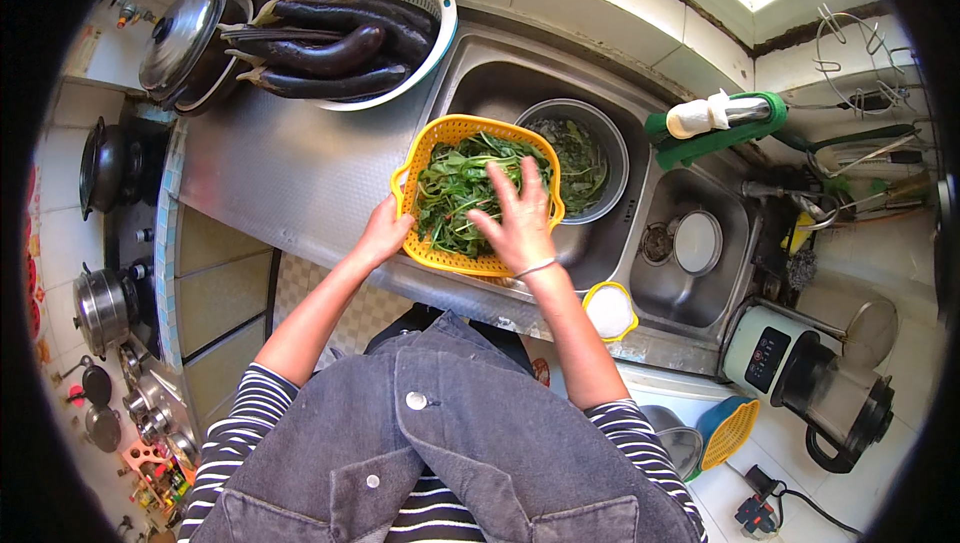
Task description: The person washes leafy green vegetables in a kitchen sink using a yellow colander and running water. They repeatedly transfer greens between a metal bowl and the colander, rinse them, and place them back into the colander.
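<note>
A yellow plastic colander basket (480,267) full of leafy greens (457,190) stands over the left rim of the large sink basin. My left hand (385,231) grips the basket's left edge by its handle. Over the right part of the greens is my right hand (519,219), slightly blurred, with its fingers spread; whether the fingertips touch the leaves, I cannot tell. Behind the basket's right side, a round metal bowl (619,160) with water and more greens rests in the large basin, partly hidden by the basket.
Eggplants (322,51) fill a white colander (450,17) at the back left, beside a lidded pot (184,40). A faucet wrapped in green cloth (720,126) reaches over the sink divider. A yellow-rimmed container of white material (610,311) sits at the front edge. A blender (810,378) stands right.
</note>
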Available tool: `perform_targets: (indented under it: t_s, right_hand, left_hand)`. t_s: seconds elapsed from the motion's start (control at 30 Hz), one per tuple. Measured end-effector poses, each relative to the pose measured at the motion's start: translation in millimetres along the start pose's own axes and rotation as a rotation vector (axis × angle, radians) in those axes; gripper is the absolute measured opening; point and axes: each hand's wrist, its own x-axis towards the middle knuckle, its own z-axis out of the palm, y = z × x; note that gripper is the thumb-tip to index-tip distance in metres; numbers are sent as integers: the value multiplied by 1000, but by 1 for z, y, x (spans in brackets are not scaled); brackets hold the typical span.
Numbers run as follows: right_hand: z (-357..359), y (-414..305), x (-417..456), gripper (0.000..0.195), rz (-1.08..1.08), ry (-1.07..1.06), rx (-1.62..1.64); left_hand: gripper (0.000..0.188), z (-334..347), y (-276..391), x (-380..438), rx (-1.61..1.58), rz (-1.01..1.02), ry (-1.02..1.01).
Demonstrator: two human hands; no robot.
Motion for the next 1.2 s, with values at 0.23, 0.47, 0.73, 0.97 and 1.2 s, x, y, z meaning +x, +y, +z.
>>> perform_targets:
  t_s: [0.23, 0.47, 0.73, 0.97, 1.2]
  right_hand:
    - [1, -13, 5, 67, 2, -267, 59]
    - [-78, 114, 63, 44, 484, -134, 450]
    - [57, 225, 130, 76, 525, -257, -63]
    - [71, 199, 79, 55, 129, -767, -175]
    - [-46, 205, 87, 112, 454, -603, -129]
  left_hand:
    - [47, -2, -5, -5, -141, -93, 27]
    - [42, -16, 17, -25, -169, -169, 6]
    - [38, -14, 26, -26, -194, -264, 23]
    - [36, -14, 25, -20, -175, -321, 20]
    - [31, -14, 14, -24, -155, -300, 93]
